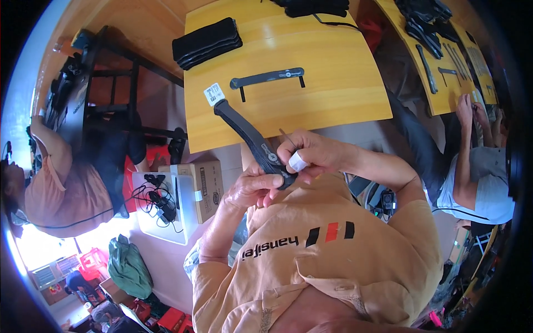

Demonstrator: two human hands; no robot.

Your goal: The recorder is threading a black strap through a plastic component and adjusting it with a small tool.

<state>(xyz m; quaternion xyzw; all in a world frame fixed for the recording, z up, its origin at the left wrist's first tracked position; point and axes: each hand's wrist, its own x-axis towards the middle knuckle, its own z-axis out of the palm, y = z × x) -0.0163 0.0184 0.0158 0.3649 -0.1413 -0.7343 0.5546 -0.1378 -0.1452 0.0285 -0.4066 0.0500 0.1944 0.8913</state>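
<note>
The strap (244,129) looks matt cloth, the table (333,100) smooth, glossy wood.

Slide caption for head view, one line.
Left hand pinches a dark grey strap, right hand at its near end, by a wooden table.

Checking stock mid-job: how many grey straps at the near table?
2: one strap lying on the table, another strap in the left hand; more may be hidden beneath it.

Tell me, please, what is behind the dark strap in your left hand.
Behind the dark strap, the wooden table shows beside its upper part; the patch directly behind is covered. The left hand and right hand help hide what is behind the strap's lower end.
</note>
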